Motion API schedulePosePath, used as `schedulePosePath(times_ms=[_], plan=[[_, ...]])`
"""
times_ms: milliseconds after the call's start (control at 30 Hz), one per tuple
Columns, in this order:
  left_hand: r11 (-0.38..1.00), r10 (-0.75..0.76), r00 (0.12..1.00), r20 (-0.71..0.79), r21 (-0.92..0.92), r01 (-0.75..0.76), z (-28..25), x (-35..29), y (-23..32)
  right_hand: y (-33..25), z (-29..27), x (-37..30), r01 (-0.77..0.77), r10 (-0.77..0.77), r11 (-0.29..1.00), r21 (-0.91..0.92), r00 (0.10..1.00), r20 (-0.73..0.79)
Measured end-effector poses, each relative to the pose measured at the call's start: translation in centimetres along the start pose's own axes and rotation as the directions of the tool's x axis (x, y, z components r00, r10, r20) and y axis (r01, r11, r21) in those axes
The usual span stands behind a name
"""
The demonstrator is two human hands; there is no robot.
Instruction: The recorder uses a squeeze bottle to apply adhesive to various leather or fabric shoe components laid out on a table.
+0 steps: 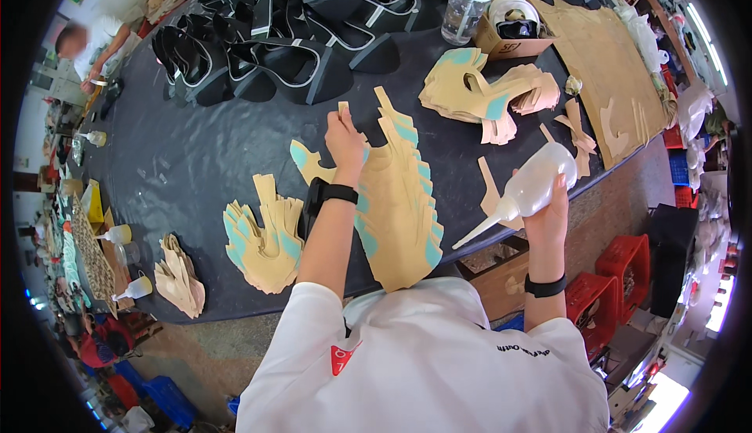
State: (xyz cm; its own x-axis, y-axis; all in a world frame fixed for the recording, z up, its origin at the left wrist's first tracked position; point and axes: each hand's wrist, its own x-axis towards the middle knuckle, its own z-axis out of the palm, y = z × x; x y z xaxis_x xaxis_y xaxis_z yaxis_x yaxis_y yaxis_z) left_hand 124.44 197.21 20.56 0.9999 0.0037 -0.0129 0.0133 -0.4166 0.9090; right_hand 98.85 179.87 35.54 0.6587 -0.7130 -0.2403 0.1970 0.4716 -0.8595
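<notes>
My left hand is closed on a tan shoe-upper piece with a teal patch; one narrow end sticks up past the fingers. Just right of that hand lies a long fanned row of overlapping tan upper pieces, their edges marked teal. In my right hand is a translucent squeeze bottle, tilted so that its long nozzle points down and left over the table's near edge. A loose tan piece lies partly behind the bottle. Left of my left forearm rests a smaller fanned bundle of tan pieces.
Black wedge shoes crowd the table's far side. Nearby are a clear lidded drink bottle, a cardboard box, and a stack of tan pieces. More squeeze bottles stand leftward. Red crates sit at right; another person works far left.
</notes>
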Motion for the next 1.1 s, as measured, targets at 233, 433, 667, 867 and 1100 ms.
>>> schedulePosePath(times_ms=[233, 433, 667, 867, 1100], plan=[[0.800, 0.276, 0.944, -0.183, 0.588, -0.120, 2.9, 0.7, -1.6, 0.0, 0.3, -0.4, 0.014, -0.015, 1.000, -0.017, 0.999, -0.033], [0.889, 0.197, 0.980, -0.025, 0.425, -0.168, 0.6, 0.7, -1.2, 1.0, 0.2, 0.0, -0.020, 0.021, 1.000, -0.009, 0.999, 0.043], [0.708, 0.177, 0.952, -0.249, 0.704, 0.053, -11.6, -3.2, -2.1, 1.8, 1.0, 0.4, -0.056, 0.056, 0.998, -0.004, 0.996, 0.063], [0.756, -0.222, 0.935, -0.275, 0.557, 0.344, -18.8, -8.6, -6.1, 2.9, 3.1, 0.4, -0.121, 0.122, 0.993, -0.014, 0.983, 0.135], [0.968, -0.098, 0.911, -0.401, 0.176, 0.181, -20.8, -9.3, -5.8, 3.6, 4.4, 0.5, -0.074, 0.077, 0.997, -0.022, 0.982, 0.174]])
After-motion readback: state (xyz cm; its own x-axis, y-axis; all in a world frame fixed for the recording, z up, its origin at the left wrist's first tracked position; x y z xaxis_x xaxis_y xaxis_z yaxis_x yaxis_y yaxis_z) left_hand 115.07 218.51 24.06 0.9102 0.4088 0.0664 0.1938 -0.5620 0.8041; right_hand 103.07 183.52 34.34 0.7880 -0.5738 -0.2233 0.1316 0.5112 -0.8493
